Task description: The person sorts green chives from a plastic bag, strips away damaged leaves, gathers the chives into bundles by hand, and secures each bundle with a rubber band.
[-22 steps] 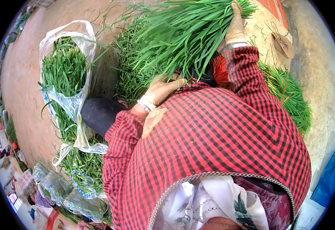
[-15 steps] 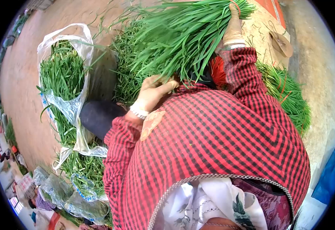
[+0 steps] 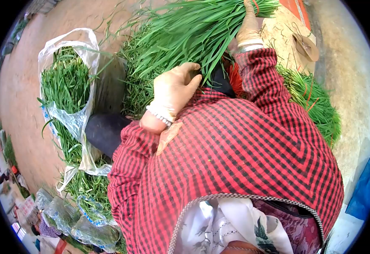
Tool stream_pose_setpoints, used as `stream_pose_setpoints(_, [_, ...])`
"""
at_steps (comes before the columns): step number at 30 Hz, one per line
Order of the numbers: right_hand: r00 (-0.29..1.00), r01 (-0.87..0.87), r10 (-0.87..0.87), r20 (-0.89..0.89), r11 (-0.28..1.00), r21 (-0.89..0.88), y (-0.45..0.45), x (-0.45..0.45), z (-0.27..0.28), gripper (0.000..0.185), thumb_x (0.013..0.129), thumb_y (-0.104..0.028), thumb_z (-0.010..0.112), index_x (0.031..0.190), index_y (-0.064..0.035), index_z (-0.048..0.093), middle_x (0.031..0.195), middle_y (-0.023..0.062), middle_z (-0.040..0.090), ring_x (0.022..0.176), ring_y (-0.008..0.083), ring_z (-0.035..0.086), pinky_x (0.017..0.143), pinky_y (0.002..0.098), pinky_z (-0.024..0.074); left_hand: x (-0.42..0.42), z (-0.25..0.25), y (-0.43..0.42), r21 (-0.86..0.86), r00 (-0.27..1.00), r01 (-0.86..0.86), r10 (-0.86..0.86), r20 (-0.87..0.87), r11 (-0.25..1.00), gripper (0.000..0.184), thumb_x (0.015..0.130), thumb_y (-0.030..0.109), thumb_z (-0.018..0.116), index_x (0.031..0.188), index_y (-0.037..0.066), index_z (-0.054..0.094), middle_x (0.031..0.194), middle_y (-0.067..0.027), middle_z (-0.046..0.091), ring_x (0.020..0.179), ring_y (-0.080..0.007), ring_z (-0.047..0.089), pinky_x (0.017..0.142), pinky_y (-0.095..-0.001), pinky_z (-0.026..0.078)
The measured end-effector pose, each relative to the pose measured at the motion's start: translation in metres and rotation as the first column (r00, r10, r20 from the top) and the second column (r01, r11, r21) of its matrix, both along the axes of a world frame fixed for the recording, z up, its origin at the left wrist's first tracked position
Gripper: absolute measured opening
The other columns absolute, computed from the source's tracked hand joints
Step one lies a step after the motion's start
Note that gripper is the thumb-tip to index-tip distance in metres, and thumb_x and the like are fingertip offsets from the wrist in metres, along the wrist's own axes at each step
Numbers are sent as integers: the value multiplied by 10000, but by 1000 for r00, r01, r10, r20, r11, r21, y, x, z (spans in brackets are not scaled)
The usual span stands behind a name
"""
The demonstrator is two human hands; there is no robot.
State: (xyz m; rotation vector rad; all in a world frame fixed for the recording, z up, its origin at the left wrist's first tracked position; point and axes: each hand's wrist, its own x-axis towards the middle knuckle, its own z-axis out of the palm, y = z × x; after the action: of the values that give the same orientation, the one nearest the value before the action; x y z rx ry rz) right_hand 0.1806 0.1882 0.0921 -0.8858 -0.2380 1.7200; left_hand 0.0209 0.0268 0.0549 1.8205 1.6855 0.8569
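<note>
My right hand [image 3: 248, 26], in a pale glove, is closed on a large bundle of long green leaves [image 3: 193, 34] near its banded end. A red band circles the stems just beyond my fingers. The leaves spread out to the left. My gloved left hand [image 3: 172, 89], with a beaded bracelet at the wrist, is just below the leaf tips. Its thumb and forefinger are apart with nothing visible between them; the other fingers are partly hidden. Red strands [image 3: 235, 79] hang under the bundle beside my right sleeve.
A clear plastic bag of greens [image 3: 66, 80] stands at left, with more bagged greens [image 3: 87, 190] below. Loose leaves [image 3: 140, 91] lie behind my left hand. Banded greens [image 3: 314, 101], a tan roll of tape [image 3: 305, 47] and blue plastic [image 3: 365, 186] are at right.
My left hand has come up over the lower leaf tips, its back now turned more to the camera. My right hand and the bundle have shifted slightly left in view.
</note>
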Motion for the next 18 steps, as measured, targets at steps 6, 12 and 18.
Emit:
stream_pose_setpoints(6, [992, 34, -45, 120, 995, 92, 17, 21, -39, 740, 833, -564, 603, 1336, -45, 446, 1272, 207, 529, 1142, 366, 535, 921, 665, 405, 14, -23, 22, 65, 984, 45, -34, -174, 997, 188, 821, 286, 687, 945, 151, 643, 698, -38, 639, 618, -212, 632, 550, -350, 472])
stream_pose_setpoints(12, [883, 241, -187, 430, 968, -75, 16, 30, -23, 913, 761, -448, 728, 1408, 30, 296, 1399, 229, 409, 1279, 331, 410, 1051, 447, 359, 23, -20, 21, 48, 994, 104, -103, -33, 993, 89, 814, 144, 696, 859, 78, 655, 703, -77, 680, 575, -182, 642, 557, -307, 507])
stream_pose_setpoints(18, [914, 277, -332, 232, 931, 238, 27, 56, -50, 584, 797, -416, 735, 1196, -32, 550, 1090, 80, 616, 964, 191, 597, 861, 344, 487, 27, 21, 3, -367, 881, 473, -418, 221, 801, 125, 802, 109, 716, 872, 18, 666, 706, -10, 651, 602, -69, 562, 559, -217, 444])
